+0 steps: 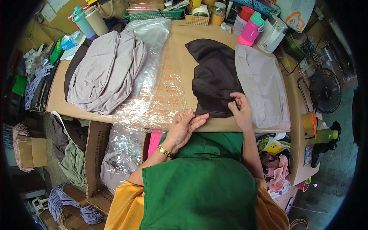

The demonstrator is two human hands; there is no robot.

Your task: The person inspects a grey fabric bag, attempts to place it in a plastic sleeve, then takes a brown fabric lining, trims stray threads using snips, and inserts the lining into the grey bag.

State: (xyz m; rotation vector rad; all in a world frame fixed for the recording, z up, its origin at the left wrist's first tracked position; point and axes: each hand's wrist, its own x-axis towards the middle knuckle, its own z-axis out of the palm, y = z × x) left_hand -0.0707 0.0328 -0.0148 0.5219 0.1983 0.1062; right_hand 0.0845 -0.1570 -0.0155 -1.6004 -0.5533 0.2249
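A dark brown cloth piece (214,76) with a notched left edge lies flat on the table in front of me. At its near left corner is my left hand (184,126), thumb and forefinger pinched together at the cloth's edge, the other fingers stretched to the right. Over the cloth's near right part, my right hand (242,111) is curled with thumb and fingertips drawn together. Anything between those tips is too small to make out. Beside it on the right lies a folded light grey cloth (262,86).
A pile of light grey cloth (105,73) lies at the left, next to clear plastic sheeting (153,84) hanging over the brown table's (222,124) front edge. Bottles, baskets, a pink bottle (251,30) and a white kettle (271,34) line the back. An open carton (92,161) stands below, left.
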